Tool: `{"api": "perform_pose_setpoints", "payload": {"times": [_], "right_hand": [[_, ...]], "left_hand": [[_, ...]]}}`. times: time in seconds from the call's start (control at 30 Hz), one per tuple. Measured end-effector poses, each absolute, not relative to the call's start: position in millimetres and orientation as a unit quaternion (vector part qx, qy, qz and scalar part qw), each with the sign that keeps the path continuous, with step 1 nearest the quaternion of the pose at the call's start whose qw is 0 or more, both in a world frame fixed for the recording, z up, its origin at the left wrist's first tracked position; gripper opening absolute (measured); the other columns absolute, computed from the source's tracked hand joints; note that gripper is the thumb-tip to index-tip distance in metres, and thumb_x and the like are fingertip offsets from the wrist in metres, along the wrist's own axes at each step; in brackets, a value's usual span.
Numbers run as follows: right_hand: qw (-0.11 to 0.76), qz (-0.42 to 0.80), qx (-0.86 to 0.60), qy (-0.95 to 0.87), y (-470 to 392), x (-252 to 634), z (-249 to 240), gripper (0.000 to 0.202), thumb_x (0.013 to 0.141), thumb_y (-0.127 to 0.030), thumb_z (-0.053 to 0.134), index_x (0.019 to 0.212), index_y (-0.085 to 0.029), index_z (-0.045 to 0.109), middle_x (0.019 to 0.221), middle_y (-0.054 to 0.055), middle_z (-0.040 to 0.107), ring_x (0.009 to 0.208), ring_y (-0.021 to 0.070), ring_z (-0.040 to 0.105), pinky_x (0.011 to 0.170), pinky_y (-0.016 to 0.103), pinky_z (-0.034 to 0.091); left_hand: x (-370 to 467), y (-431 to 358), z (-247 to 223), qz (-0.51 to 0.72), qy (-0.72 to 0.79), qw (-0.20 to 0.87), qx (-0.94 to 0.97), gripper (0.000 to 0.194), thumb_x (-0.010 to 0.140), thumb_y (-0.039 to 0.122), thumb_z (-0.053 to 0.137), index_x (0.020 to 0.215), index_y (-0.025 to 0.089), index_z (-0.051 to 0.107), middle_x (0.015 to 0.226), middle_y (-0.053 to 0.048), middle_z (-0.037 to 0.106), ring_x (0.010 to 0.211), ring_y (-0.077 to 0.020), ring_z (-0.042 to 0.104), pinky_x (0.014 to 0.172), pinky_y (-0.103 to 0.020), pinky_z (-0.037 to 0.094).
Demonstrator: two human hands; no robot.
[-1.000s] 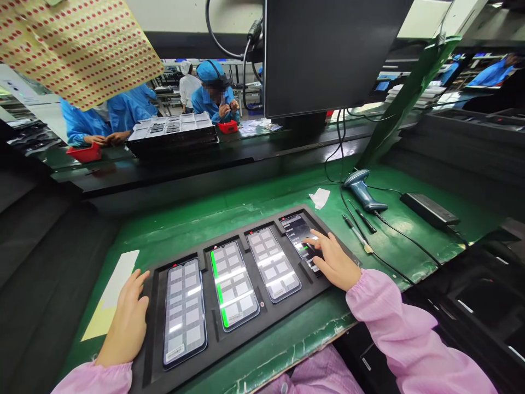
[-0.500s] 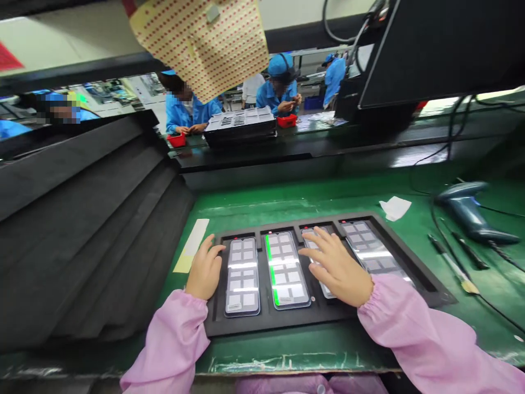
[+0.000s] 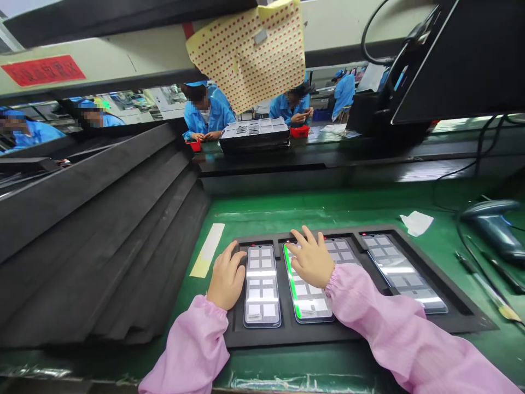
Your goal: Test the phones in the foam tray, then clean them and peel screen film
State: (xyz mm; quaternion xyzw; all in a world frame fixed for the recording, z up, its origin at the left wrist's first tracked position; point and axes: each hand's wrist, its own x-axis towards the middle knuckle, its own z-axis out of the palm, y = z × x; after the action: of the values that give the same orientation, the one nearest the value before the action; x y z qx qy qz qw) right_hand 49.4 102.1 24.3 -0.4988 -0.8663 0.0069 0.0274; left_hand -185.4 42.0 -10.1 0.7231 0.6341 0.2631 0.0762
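A black foam tray holds several phones side by side, screens up, with pale square patterns. My left hand, fingers apart and holding nothing, rests on the tray's left edge beside the leftmost phone. My right hand is over the upper part of the second phone, which has a green strip along its left side; its fingers are spread and nothing is held. Part of the third phone shows beyond my right hand and sleeve. The rightmost phone lies uncovered.
Black foam sheets are stacked at left. A scanner, pens and a white scrap lie at right. A paper strip is near the tray. People in blue work beyond the bench; a monitor stands upper right.
My right hand has moved left from over the third phone to over the second one. My left hand stays at the tray's left edge. The camera view has shifted, so the scene sits further right.
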Motion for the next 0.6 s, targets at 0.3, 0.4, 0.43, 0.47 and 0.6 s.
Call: {"api": "perform_pose_setpoints", "payload": {"times": [0.3,0.4,0.43,0.47,0.6], "right_hand": [[0.008,-0.016,-0.547,-0.837,108,84,31,0.041,0.081,-0.021,0.037,0.113,-0.024,0.062,0.138,0.013,0.043,0.129,0.0402,0.027,0.093,0.070,0.025],[0.005,-0.023,-0.550,-0.835,108,87,31,0.041,0.081,-0.021,0.037,0.112,-0.026,0.063,0.136,0.010,0.045,0.129,0.0389,0.028,0.093,0.068,0.027],[0.004,-0.023,-0.549,-0.835,107,87,31,0.041,0.081,-0.021,0.037,0.112,-0.026,0.063,0.136,0.009,0.045,0.129,0.0386,0.028,0.093,0.068,0.027],[0.003,-0.022,-0.548,-0.836,106,87,32,0.041,0.081,-0.020,0.036,0.112,-0.026,0.063,0.136,0.009,0.044,0.129,0.0385,0.028,0.094,0.067,0.028],[-0.006,-0.004,-0.544,-0.839,97,90,35,0.042,0.081,-0.019,0.035,0.113,-0.023,0.063,0.138,0.011,0.043,0.130,0.0393,0.026,0.095,0.067,0.027]], "left_hand": [[-187,43,-13,0.277,0.629,0.071,0.723,0.032,0.085,0.021,0.032,0.105,0.018,0.056,0.131,-0.013,0.045,0.120,-0.0259,0.045,0.095,-0.048,0.042],[-187,43,-12,0.275,0.631,0.072,0.722,0.032,0.086,0.021,0.031,0.105,0.018,0.056,0.131,-0.013,0.045,0.121,-0.0253,0.045,0.096,-0.047,0.042],[-187,43,-12,0.276,0.632,0.074,0.720,0.033,0.086,0.022,0.030,0.104,0.018,0.056,0.131,-0.013,0.045,0.121,-0.0251,0.045,0.096,-0.047,0.042],[-187,43,-11,0.276,0.634,0.076,0.719,0.033,0.086,0.022,0.030,0.104,0.018,0.057,0.131,-0.013,0.045,0.121,-0.0249,0.045,0.097,-0.047,0.042],[-187,44,-11,0.274,0.636,0.081,0.717,0.034,0.086,0.023,0.028,0.103,0.016,0.057,0.131,-0.013,0.045,0.121,-0.0254,0.044,0.097,-0.047,0.041]]}}
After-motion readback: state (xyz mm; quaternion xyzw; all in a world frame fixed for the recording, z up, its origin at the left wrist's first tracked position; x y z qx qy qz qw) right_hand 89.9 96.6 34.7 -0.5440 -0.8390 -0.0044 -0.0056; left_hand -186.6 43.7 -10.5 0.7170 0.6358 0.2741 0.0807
